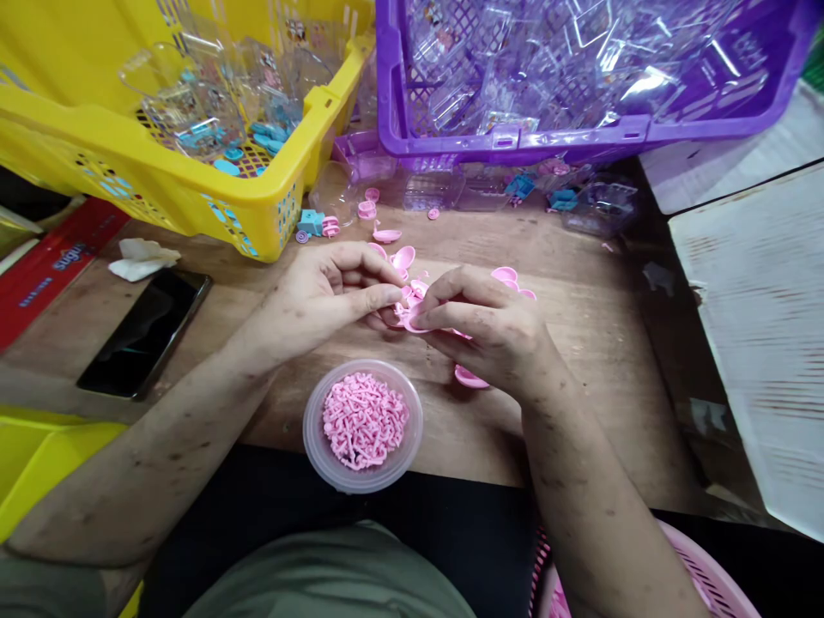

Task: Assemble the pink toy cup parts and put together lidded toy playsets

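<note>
My left hand (335,287) and my right hand (489,330) meet over the middle of the wooden table (579,343). Both are closed in a pinch on small pink plastic parts (410,316), with the fingertips almost touching. More loose pink round pieces (399,256) lie on the table just beyond my fingers, and one pink piece (469,378) sits under my right palm. A clear round tub (362,425) full of small pink hook-shaped bits stands at the near edge, between my forearms.
A yellow basket (193,172) with clear cases and blue parts stands at the back left. A purple basket (579,129) of clear cases sits at the back. A black phone (145,333) lies on the left. A pink basket (714,584) is at lower right.
</note>
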A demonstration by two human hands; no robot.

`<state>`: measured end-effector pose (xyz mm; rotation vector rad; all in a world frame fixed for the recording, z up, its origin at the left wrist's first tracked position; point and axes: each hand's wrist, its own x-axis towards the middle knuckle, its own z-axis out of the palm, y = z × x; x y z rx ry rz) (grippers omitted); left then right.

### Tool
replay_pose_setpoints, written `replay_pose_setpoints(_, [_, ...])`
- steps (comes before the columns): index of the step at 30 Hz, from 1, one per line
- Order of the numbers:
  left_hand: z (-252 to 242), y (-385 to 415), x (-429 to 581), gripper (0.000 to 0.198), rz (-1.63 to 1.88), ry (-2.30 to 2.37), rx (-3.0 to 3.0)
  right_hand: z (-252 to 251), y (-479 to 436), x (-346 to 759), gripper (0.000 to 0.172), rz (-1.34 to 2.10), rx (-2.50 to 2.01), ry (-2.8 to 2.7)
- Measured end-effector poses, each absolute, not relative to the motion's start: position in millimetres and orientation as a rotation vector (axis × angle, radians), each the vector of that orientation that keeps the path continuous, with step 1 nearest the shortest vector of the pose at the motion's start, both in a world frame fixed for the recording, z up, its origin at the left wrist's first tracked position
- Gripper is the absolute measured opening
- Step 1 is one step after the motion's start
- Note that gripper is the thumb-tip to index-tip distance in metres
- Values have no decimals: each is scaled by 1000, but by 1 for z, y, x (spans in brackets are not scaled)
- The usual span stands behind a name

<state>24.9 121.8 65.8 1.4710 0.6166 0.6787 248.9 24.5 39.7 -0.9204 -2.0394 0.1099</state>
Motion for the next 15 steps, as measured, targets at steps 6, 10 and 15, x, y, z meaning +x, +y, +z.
replay_pose_setpoints(6, [68,122,22,9,668,631,1522,41,24,248,10,120,-924,-2048])
replay_pose_setpoints(10, [67,123,20,11,623,598,1581,42,24,248,11,136,-903,-2051])
replay_pose_setpoints(15, [64,124,20,17,658,667,1548,44,23,251,11,64,-1010,-1988])
